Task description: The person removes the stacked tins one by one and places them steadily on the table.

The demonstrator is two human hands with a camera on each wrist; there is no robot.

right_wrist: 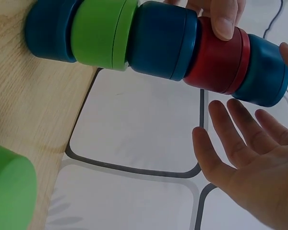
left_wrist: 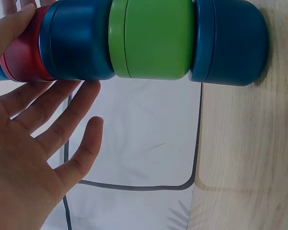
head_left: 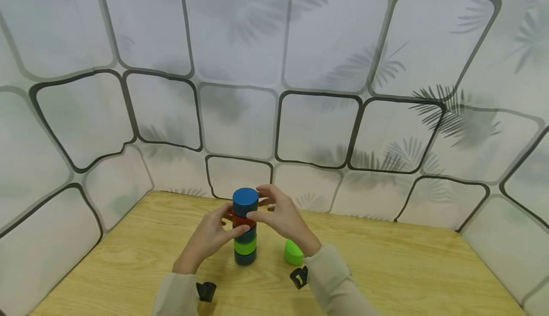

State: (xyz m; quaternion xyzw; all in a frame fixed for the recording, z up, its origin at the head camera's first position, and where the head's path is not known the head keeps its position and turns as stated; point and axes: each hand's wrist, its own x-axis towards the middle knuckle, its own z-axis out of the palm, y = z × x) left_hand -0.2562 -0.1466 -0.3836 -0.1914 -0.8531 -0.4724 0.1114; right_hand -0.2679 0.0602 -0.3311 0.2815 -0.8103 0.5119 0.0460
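Several round jars stand upright as one tower: a blue jar at the bottom, a green jar, a second blue jar, a red jar, and a blue jar on top. From the left, my left hand holds the red jar, thumb on its front, with fingertips along the blue jar beneath. My right hand comes from the other side around the top jar. Its thumb lies at that jar's lower edge; the other fingers are spread and fairly straight, tips right by its side.
A separate bright green piece sits on the wooden table, right of the tower and partly hidden by my right wrist. Patterned white walls enclose the table behind and at the sides.
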